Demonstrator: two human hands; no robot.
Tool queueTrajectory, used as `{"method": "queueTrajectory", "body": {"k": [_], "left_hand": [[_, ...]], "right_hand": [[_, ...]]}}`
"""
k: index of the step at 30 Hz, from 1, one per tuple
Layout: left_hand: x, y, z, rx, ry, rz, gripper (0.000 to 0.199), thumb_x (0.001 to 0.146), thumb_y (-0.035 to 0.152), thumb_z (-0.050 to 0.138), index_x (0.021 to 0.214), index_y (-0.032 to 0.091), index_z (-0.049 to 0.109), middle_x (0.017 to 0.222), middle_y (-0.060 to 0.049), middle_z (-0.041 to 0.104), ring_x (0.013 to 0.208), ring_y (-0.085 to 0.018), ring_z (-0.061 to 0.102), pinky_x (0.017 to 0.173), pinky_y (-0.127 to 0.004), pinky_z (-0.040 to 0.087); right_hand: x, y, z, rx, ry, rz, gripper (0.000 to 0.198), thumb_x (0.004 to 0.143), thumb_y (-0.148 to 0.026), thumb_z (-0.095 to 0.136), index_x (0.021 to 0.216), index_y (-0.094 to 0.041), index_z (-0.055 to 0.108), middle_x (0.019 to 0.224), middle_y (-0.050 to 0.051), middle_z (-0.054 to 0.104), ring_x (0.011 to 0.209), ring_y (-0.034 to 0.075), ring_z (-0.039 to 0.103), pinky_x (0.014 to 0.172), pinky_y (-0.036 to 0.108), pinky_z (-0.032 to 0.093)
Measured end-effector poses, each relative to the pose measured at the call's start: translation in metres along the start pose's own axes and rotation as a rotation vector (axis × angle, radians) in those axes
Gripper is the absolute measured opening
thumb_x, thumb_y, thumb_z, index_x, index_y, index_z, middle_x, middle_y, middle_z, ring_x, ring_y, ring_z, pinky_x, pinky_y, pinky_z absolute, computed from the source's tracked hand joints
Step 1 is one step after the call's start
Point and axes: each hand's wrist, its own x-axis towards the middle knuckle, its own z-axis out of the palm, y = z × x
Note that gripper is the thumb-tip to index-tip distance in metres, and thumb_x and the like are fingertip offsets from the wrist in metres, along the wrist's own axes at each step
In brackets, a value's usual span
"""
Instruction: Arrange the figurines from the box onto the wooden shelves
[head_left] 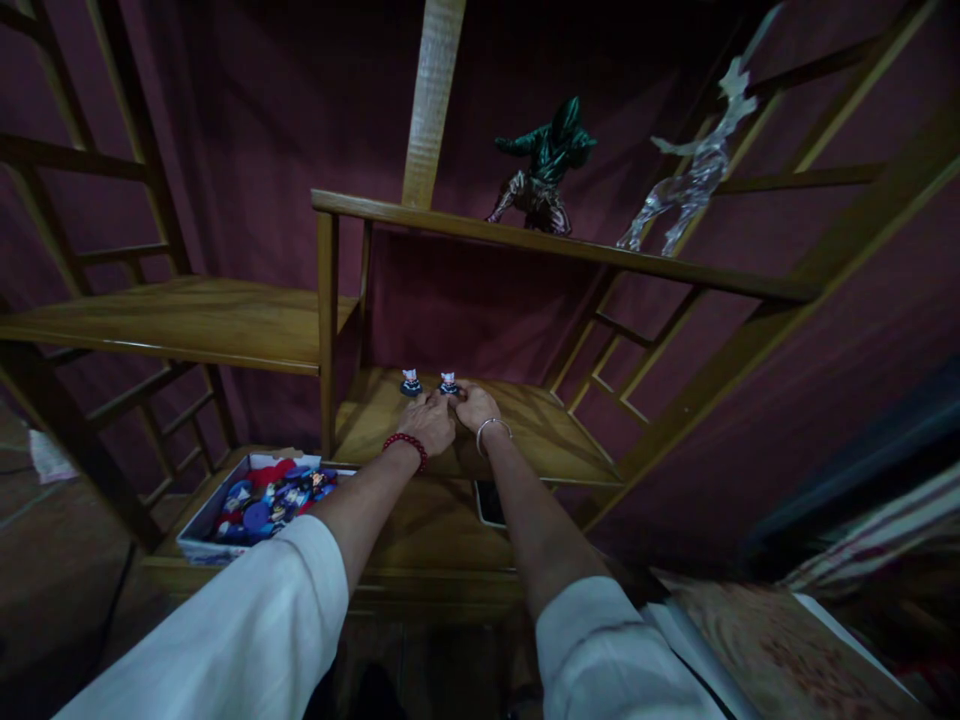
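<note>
Two small figurines with pale heads and dark round bases stand side by side on the lower wooden shelf (540,430). Both of my hands meet at the right figurine (448,382). My left hand (429,424), with a red bead bracelet at the wrist, has its fingers closed at the near side of the base. From the right, my right hand (475,406) curls its fingers against the same base; a pale bangle circles that wrist. My fingers partly hide the base. The left figurine (410,382) stands just beyond my left hand, apparently untouched.
An open box (206,535) full of small colourful figures sits low at the left. A dark flat device (491,503) lies below my right forearm. Above, the upper shelf (465,226) bears a green hooded statue (551,165) and a clear deer-like statue (694,175).
</note>
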Motion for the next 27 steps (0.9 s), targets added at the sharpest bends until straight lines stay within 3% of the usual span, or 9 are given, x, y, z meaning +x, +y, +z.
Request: {"method": "queueTrajectory", "body": {"k": [9, 15, 22, 27], "left_hand": [[-0.001, -0.002, 0.007, 0.019, 0.067, 0.006, 0.039, 0.078, 0.024, 0.037, 0.114, 0.011, 0.047, 0.127, -0.013, 0.045, 0.116, -0.024, 0.038, 0.097, -0.036, 0.030], [-0.012, 0.002, 0.001, 0.020, 0.098, 0.034, 0.037, 0.076, 0.016, 0.037, 0.110, 0.008, 0.051, 0.121, -0.015, 0.050, 0.112, -0.022, 0.043, 0.096, -0.034, 0.031], [-0.050, 0.011, -0.010, 0.031, 0.148, 0.082, 0.029, 0.077, 0.013, 0.037, 0.097, 0.009, 0.057, 0.101, -0.014, 0.060, 0.098, -0.022, 0.051, 0.089, -0.034, 0.036], [-0.083, 0.015, -0.009, 0.040, 0.173, 0.123, 0.036, 0.081, 0.016, 0.034, 0.111, 0.011, 0.052, 0.119, -0.013, 0.052, 0.108, -0.021, 0.045, 0.094, -0.037, 0.033]], "right_hand": [[-0.004, 0.001, 0.002, 0.153, 0.072, 0.072, 0.054, 0.073, -0.031, 0.057, 0.124, -0.021, 0.041, 0.116, 0.004, 0.057, 0.102, 0.014, 0.055, 0.085, 0.023, 0.041], [-0.021, 0.004, 0.004, 0.276, 0.101, 0.117, 0.049, 0.074, -0.027, 0.055, 0.120, -0.020, 0.043, 0.114, 0.005, 0.057, 0.097, 0.012, 0.057, 0.082, 0.023, 0.044], [-0.057, -0.008, -0.004, 0.291, 0.079, 0.093, 0.037, 0.075, -0.024, 0.052, 0.112, -0.021, 0.050, 0.108, 0.004, 0.061, 0.094, 0.011, 0.059, 0.082, 0.023, 0.045], [-0.089, -0.025, -0.009, 0.187, 0.046, 0.029, 0.027, 0.078, -0.019, 0.044, 0.102, -0.023, 0.055, 0.096, 0.000, 0.065, 0.085, 0.010, 0.060, 0.076, 0.020, 0.045]]}}
